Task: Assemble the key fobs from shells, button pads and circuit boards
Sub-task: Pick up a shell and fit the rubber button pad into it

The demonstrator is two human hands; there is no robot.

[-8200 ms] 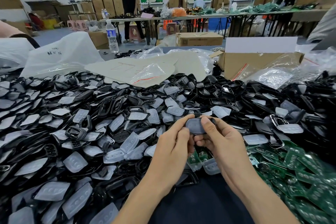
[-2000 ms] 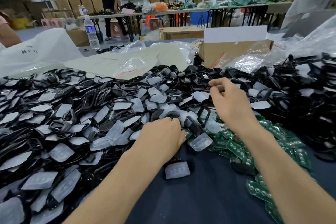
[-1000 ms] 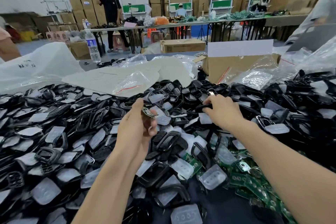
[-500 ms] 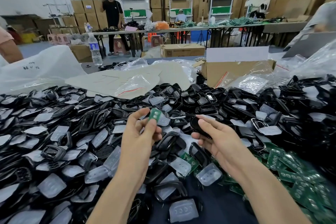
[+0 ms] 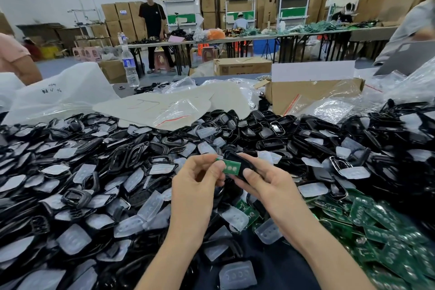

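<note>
Bare forearms (image 5: 186, 238), left hand (image 5: 196, 186), right hand (image 5: 268, 183), short nails (image 5: 247, 173)

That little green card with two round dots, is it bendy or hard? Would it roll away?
Probably hard: the green circuit board juts out flat though the left hand pinches just one end. Likely very light: a pinch holds it beside the black shell in the right hand. Flat with corners, so it should not roll.

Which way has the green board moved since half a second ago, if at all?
Yes: against the cardboard box, the board has shifted right and nearer the camera, up to the shell in the right hand.
</note>
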